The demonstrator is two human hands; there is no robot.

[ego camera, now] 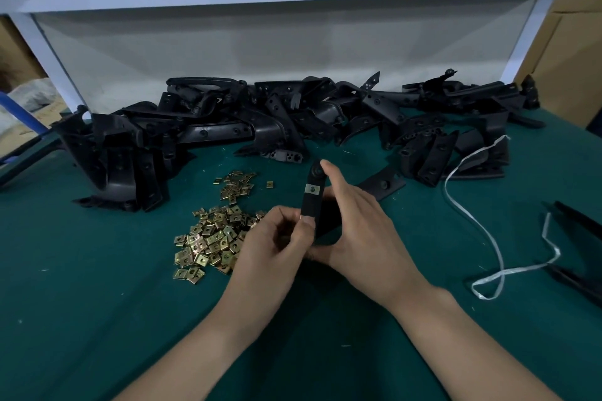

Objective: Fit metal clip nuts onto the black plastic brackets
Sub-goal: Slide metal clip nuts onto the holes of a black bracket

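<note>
While the left hand (277, 238) pinches the lower end of a black bracket (311, 205), with its thumb (306, 221) laid on the front face and the other fingers curled behind, the right hand (361, 225) holds the same piece from the right side. Its index finger (325, 166) reaches up to the rounded top end. The remaining fingers go behind the bracket, so I cannot tell how they lie there. The bracket stands almost upright between both hands, over the green mat (97, 303); its lowest part is hidden by the hands.

One clip nut (313, 189) already sits on the bracket, in the upper half. I judge that it is pushed on, but whether its hole lines up fully with the hole in the plastic is too small to see. If it is only half seated, a push from one side could tilt it, or it could slide off when the piece is put down. The hold at the two ends also seems light, so the bracket may turn between the fingers under pressure.

The bracket is a narrow, matt black strip, and the nut on it is a pale metal square with a dark hole in the middle. Just left of the hands lies a loose heap of clip nuts (208, 238), brass-coloured and shiny, with several scattered beyond it. Behind, a long pile of black brackets (260, 120) crosses the mat in a tangle, and a white strap (482, 231) curls at the right.
</note>
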